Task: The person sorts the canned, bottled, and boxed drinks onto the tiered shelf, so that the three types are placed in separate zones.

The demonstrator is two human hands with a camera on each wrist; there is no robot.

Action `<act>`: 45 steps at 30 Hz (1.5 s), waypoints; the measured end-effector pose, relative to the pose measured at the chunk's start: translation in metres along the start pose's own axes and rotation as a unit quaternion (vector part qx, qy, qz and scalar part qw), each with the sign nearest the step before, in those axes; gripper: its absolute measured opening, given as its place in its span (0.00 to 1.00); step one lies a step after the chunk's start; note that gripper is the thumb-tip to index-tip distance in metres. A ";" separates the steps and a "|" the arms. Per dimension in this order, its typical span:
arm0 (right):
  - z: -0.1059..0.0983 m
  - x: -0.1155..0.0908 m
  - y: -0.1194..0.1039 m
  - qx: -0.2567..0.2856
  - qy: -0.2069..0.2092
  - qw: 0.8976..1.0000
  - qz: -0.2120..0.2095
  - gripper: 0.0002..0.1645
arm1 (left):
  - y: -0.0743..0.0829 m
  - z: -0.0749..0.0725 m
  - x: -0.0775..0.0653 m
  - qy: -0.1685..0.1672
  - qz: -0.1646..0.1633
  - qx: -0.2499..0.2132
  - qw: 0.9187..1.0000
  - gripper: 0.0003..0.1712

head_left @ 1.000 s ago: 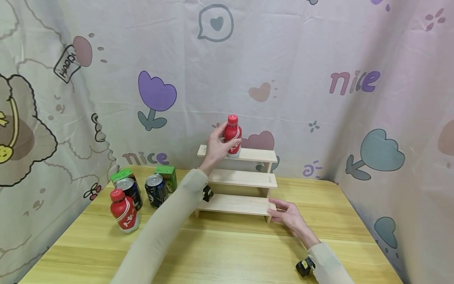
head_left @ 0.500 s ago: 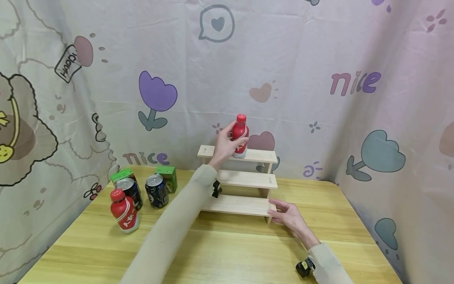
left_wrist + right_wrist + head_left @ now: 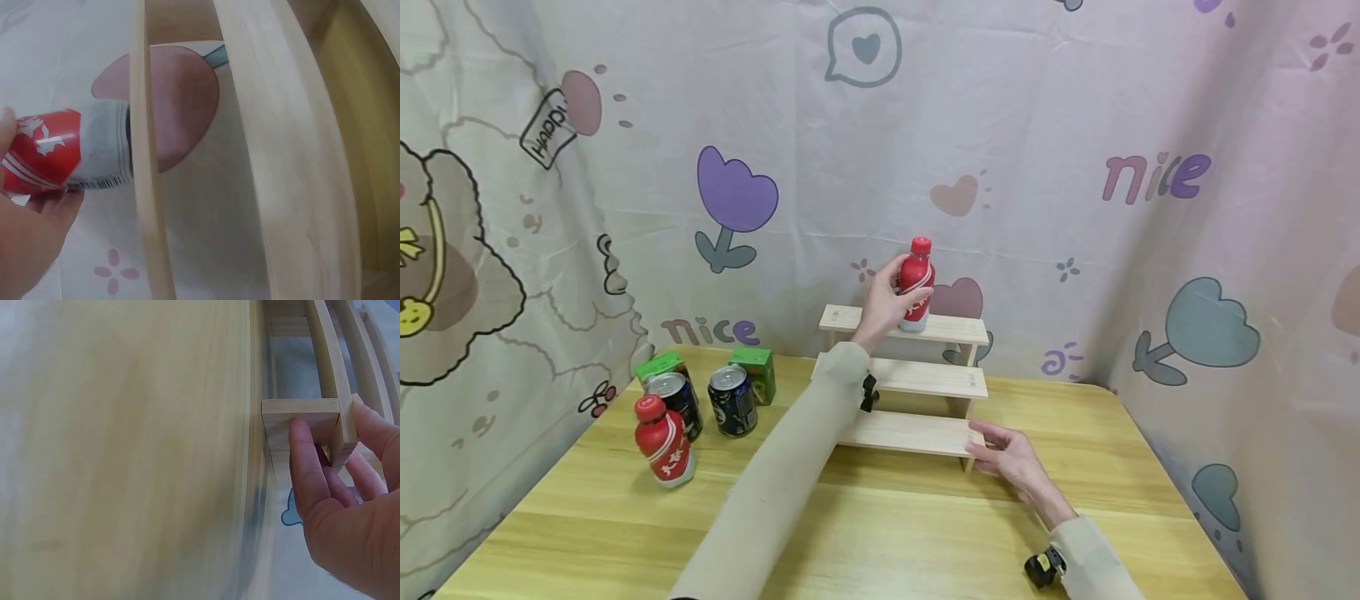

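My left hand (image 3: 883, 307) grips a red bottle (image 3: 917, 283) with a red cap and a white base, fingers behind it and thumb across its front. The bottle is upright at the top tier of a three-step wooden shelf (image 3: 925, 377). In the left wrist view the base of the bottle (image 3: 59, 147) comes right up to the top board's edge. My right hand (image 3: 1015, 458) holds the right end of the lowest board. In the right wrist view its fingers lie against the end support under the board (image 3: 340, 415), with the thumb on the board's upper side.
On the left of the wooden table (image 3: 910, 533) stand a second red bottle (image 3: 664, 442), two dark cans, one of them a can (image 3: 732, 402) nearer the shelf, and two green boxes, one a box (image 3: 754, 375) behind that can. A patterned curtain (image 3: 1015, 108) hangs behind and at both sides.
My left hand has moved to the right along the top tier with the red bottle in its grip. The right hand stays on the lowest board's end.
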State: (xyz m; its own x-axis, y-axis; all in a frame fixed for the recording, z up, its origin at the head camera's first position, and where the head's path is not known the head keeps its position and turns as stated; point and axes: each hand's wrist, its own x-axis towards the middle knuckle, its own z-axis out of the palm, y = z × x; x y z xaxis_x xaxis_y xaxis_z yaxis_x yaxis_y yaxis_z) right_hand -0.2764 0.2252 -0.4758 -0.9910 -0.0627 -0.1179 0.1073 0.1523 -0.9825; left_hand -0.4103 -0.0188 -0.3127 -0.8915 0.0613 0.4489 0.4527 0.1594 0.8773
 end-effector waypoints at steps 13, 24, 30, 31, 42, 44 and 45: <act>0.001 0.000 0.000 0.006 0.002 1.000 0.002 0.34 | -0.025 -0.009 -0.013 -0.078 -0.073 0.025 0.994 0.41; 0.002 0.001 0.001 0.010 -0.005 1.000 0.005 0.34 | -0.031 0.000 -0.018 -0.060 -0.072 0.038 0.995 0.40; 0.000 0.001 0.001 0.013 0.002 1.000 0.002 0.34 | -0.028 0.005 -0.017 -0.063 -0.066 0.064 0.994 0.38; -0.001 0.001 0.001 0.011 0.001 1.000 0.002 0.34 | -0.028 0.005 -0.017 -0.063 -0.067 0.068 0.993 0.38; 0.000 0.001 0.002 0.013 0.002 1.000 0.003 0.34 | -0.031 0.006 -0.018 -0.069 -0.057 0.065 0.994 0.38; 0.000 0.001 0.003 0.015 0.003 1.000 0.003 0.34 | -0.032 0.005 -0.018 -0.067 -0.055 0.064 0.994 0.38; 0.000 0.001 0.003 0.016 0.003 1.000 0.003 0.34 | -0.032 0.005 -0.017 -0.066 -0.053 0.063 0.994 0.37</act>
State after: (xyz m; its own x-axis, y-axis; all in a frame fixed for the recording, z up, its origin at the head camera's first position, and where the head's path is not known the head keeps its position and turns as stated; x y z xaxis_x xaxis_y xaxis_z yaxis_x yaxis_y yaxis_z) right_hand -0.2775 0.2257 -0.4793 -0.9908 -0.0559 -0.1232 0.1157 0.1214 -0.9858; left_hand -0.4097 -0.0198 -0.3499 -0.9325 0.1648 0.3213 0.3574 0.2941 0.8864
